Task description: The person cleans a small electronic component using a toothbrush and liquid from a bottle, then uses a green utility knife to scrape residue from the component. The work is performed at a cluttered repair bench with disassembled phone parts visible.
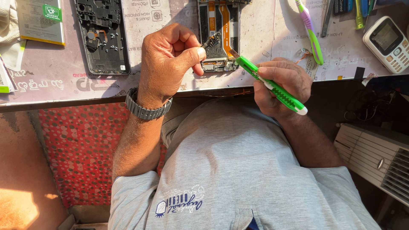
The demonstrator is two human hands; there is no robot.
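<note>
My left hand (pixel 168 64) pinches a small dark circuit part (pixel 211 41) between thumb and fingers, held just above the table edge. My right hand (pixel 281 87) grips a green and white utility knife (pixel 272 87), its short blade pointing up-left toward that part. Behind both lies an opened phone body (pixel 218 34) with orange flex cables showing. A metal watch (pixel 145 108) is on my left wrist.
A black phone back frame (pixel 103 36) lies at the left, beside a flat battery (pixel 40 21). A purple and green toothbrush (pixel 310 32) and a small white keypad phone (pixel 387 42) lie at the right. A slatted white appliance (pixel 375 159) stands low right.
</note>
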